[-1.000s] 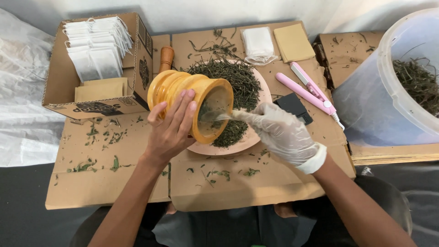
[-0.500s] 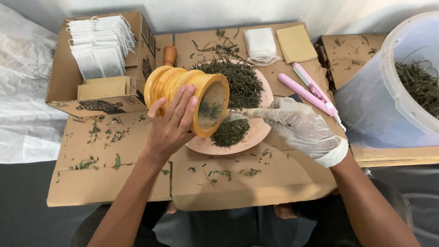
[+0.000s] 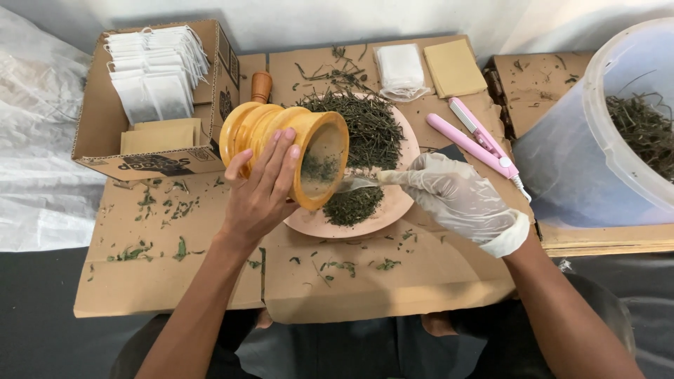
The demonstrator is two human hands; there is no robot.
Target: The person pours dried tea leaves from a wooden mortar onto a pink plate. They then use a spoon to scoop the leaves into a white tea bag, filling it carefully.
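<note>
Nearest the person, flattened cardboard [image 3: 210, 281] covers the surface, strewn with green leaf bits. Above it sits the pink plate [image 3: 393, 210], the landmark here.

The left hand [image 3: 260, 193], bare, is wrapped tight around a yellow wooden mortar [image 3: 288, 151], tipped on its side with the mouth facing right over the plate's left edge. The right hand [image 3: 460, 200], in a thin clear glove, is closed on a spoon [image 3: 361, 184] whose bowl touches the mortar's rim, just right of it, over the plate. A small heap of crushed herb [image 3: 353, 205] lies on the plate's near side; a bigger pile of dried leaves [image 3: 365, 126] fills its far side.

Risk, as a judgement: the mortar is tilted steeply, so crushed herb could spill past the plate edge onto the cardboard; a slipping grip could drop the mortar on the plate. The loose glove may snag the spoon.

Packages:
- left of the plate, an open brown cardboard box [image 3: 151, 105] with a dark printed label on its front, holding white sachets and tan envelopes
- behind the plate, a stack of white bags [image 3: 400, 70] and tan squares [image 3: 455, 67]
- right of the plate, a pink sealer tool [image 3: 477, 137]
- far right, a translucent bucket [image 3: 611, 140] with more dried leaves.
</note>
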